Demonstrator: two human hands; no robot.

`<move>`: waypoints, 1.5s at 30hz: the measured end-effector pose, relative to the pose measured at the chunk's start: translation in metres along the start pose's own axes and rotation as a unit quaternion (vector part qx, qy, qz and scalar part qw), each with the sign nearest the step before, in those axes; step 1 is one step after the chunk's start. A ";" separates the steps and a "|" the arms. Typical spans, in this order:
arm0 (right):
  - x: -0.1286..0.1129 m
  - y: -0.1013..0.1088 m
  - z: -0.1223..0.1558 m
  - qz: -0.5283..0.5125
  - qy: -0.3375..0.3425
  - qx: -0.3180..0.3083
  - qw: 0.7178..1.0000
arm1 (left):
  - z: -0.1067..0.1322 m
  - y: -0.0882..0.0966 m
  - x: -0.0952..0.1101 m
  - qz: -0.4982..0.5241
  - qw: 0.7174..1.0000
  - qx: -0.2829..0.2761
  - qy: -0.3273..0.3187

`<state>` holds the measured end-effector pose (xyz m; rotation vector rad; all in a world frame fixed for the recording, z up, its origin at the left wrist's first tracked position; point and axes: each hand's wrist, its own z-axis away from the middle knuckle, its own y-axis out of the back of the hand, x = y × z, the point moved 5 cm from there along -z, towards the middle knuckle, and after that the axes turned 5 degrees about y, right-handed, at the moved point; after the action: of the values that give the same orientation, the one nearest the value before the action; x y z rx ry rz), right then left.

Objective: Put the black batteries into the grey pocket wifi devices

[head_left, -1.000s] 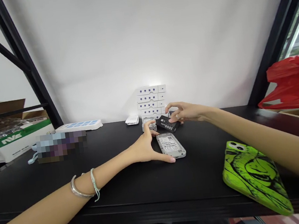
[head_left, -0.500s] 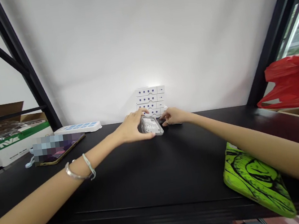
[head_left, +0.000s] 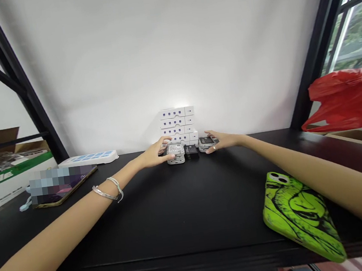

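1. Left hand (head_left: 154, 154): grasping. Fingers curl behind and thumb lies in front of a stack of grey power banks (head_left: 175, 155).
2. Right hand (head_left: 223, 141): grasping. Fingers and thumb span a dark-faced grey power bank (head_left: 207, 143).
3. A black power bank (head_left: 191, 152) lies between the two units, just beside each. All three sit near the back edge of the black bench (head_left: 185, 223).
4. A stack of white boxes (head_left: 177, 125) stands directly behind the units, blocking rearward movement. A white wall (head_left: 157, 46) rises behind it.
5. To the left, a flat white box with blue panels (head_left: 88, 159) lies at the back edge. Near it lies a gold-edged phone (head_left: 65, 189), partly pixelated. A light-blue cord (head_left: 25, 207) lies beside the phone.
6. To the right, a green patterned phone case (head_left: 298, 218) lies at the front edge, under the right forearm (head_left: 320, 171), well apart from the hands.
7. A red plastic bag (head_left: 344, 100) hangs past the right end of the bench. Black metal frame uprights (head_left: 18, 85) flank the bench.
8. The front edge lies well forward of both hands, with the left forearm (head_left: 78, 209) spanning the bench.
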<state>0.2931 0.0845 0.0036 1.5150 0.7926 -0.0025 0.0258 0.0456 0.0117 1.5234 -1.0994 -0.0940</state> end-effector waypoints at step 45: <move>-0.140 -0.053 0.060 0.036 0.117 -0.159 0.980 | 0.070 -0.043 0.081 0.069 0.997 -0.042 -0.014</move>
<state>0.1897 -0.0391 0.0131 1.2514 0.8773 0.3474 0.0523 -0.0658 -0.0029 1.3710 -1.2053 -0.0645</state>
